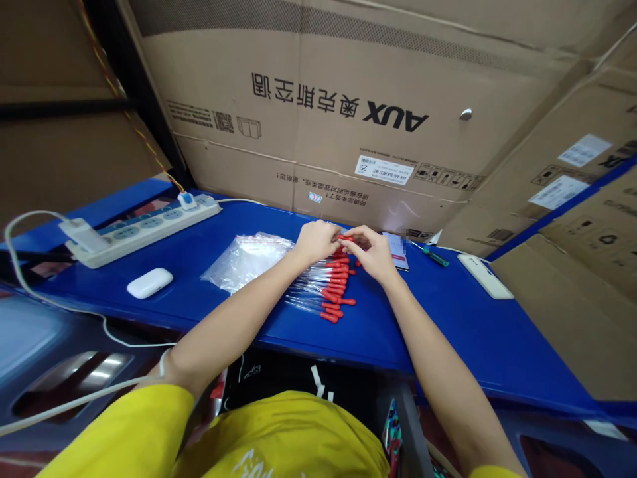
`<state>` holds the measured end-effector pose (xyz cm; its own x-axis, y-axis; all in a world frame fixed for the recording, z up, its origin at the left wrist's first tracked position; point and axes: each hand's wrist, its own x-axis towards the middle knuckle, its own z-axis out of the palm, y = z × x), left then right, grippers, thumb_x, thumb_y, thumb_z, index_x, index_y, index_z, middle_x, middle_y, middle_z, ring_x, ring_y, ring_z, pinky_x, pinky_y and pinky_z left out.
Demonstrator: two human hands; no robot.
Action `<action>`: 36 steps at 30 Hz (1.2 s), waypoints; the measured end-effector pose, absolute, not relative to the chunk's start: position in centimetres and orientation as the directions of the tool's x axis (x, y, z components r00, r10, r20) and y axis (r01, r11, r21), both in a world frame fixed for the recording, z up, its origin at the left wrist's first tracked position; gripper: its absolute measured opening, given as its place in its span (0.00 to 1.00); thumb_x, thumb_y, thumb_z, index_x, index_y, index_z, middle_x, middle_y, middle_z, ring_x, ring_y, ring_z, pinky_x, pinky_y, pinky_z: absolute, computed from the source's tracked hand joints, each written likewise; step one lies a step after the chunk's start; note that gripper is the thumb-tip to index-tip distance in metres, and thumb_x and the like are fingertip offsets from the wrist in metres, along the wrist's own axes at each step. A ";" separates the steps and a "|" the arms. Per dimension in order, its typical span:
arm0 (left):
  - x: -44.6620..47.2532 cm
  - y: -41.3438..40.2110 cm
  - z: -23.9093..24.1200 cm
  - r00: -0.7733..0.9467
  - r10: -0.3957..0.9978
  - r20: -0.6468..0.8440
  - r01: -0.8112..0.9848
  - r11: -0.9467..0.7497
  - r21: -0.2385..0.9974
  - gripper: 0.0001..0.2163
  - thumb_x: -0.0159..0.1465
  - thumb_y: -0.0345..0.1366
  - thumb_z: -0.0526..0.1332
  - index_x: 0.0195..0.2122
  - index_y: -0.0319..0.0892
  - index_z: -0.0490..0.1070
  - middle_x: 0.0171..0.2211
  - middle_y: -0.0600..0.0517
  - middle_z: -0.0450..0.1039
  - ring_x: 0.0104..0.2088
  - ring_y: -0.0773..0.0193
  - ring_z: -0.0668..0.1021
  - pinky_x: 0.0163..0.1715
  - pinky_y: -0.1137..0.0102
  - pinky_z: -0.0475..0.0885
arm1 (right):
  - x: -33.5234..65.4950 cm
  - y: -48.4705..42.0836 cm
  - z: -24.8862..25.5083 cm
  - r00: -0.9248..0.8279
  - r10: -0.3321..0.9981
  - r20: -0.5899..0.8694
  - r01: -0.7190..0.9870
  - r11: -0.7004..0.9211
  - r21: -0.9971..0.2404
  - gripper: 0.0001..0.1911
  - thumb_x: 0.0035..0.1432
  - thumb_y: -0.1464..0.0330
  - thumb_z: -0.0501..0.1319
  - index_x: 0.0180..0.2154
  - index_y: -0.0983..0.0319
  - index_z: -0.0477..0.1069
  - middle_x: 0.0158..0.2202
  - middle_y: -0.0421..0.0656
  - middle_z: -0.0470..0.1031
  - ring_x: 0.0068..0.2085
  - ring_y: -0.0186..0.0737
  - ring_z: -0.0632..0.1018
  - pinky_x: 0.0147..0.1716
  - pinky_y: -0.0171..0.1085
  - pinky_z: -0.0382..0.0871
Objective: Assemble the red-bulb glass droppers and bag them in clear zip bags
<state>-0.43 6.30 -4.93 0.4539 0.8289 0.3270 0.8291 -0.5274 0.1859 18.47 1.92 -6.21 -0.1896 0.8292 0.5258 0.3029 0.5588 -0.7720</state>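
A row of clear droppers with red rubber bulbs (334, 290) lies on the blue table (448, 332) in front of me. My left hand (314, 240) and my right hand (372, 253) meet just above the far end of that row, fingers curled and pinched together on one red-bulbed dropper (346, 239). Clear plastic bags (246, 260) lie flat to the left of my left hand.
A white power strip (144, 226) with plugs and cables sits at the back left, a white earbud case (149, 283) near it. Right of my hands lie a card (398, 249), a green screwdriver (435, 256) and a white phone (485, 275). Cardboard boxes (348, 113) wall the back.
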 end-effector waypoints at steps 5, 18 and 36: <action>-0.8 6.7 -4.8 0.393 0.865 0.312 0.863 -0.464 0.198 0.17 0.70 0.45 0.58 0.38 0.43 0.85 0.37 0.41 0.85 0.43 0.48 0.85 0.42 0.64 0.72 | 18.2 1.8 -6.2 -0.146 0.842 0.519 0.288 0.538 -0.792 0.18 0.62 0.51 0.71 0.45 0.56 0.76 0.34 0.40 0.84 0.34 0.44 0.86 0.37 0.41 0.82; -0.6 6.3 -4.9 0.389 0.866 0.314 0.883 -0.448 0.141 0.17 0.72 0.40 0.57 0.39 0.41 0.87 0.40 0.36 0.84 0.45 0.47 0.85 0.45 0.62 0.74 | 18.2 1.9 -6.4 -0.120 0.854 0.507 0.216 0.521 -0.826 0.17 0.61 0.51 0.72 0.40 0.56 0.76 0.33 0.42 0.86 0.36 0.49 0.88 0.41 0.47 0.86; -0.3 6.0 -4.5 0.405 0.873 0.273 0.891 -0.443 0.095 0.14 0.70 0.32 0.59 0.43 0.38 0.86 0.40 0.33 0.83 0.46 0.45 0.85 0.45 0.61 0.75 | 18.6 2.2 -6.7 -0.160 0.843 0.514 0.274 0.538 -0.797 0.16 0.64 0.51 0.69 0.40 0.56 0.77 0.33 0.43 0.87 0.36 0.50 0.88 0.41 0.48 0.86</action>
<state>-0.31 6.04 -4.49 0.4046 0.8728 0.2729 0.8914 -0.4430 0.0952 18.59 2.19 -6.72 -0.1598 0.8429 0.5138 0.2738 0.5379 -0.7973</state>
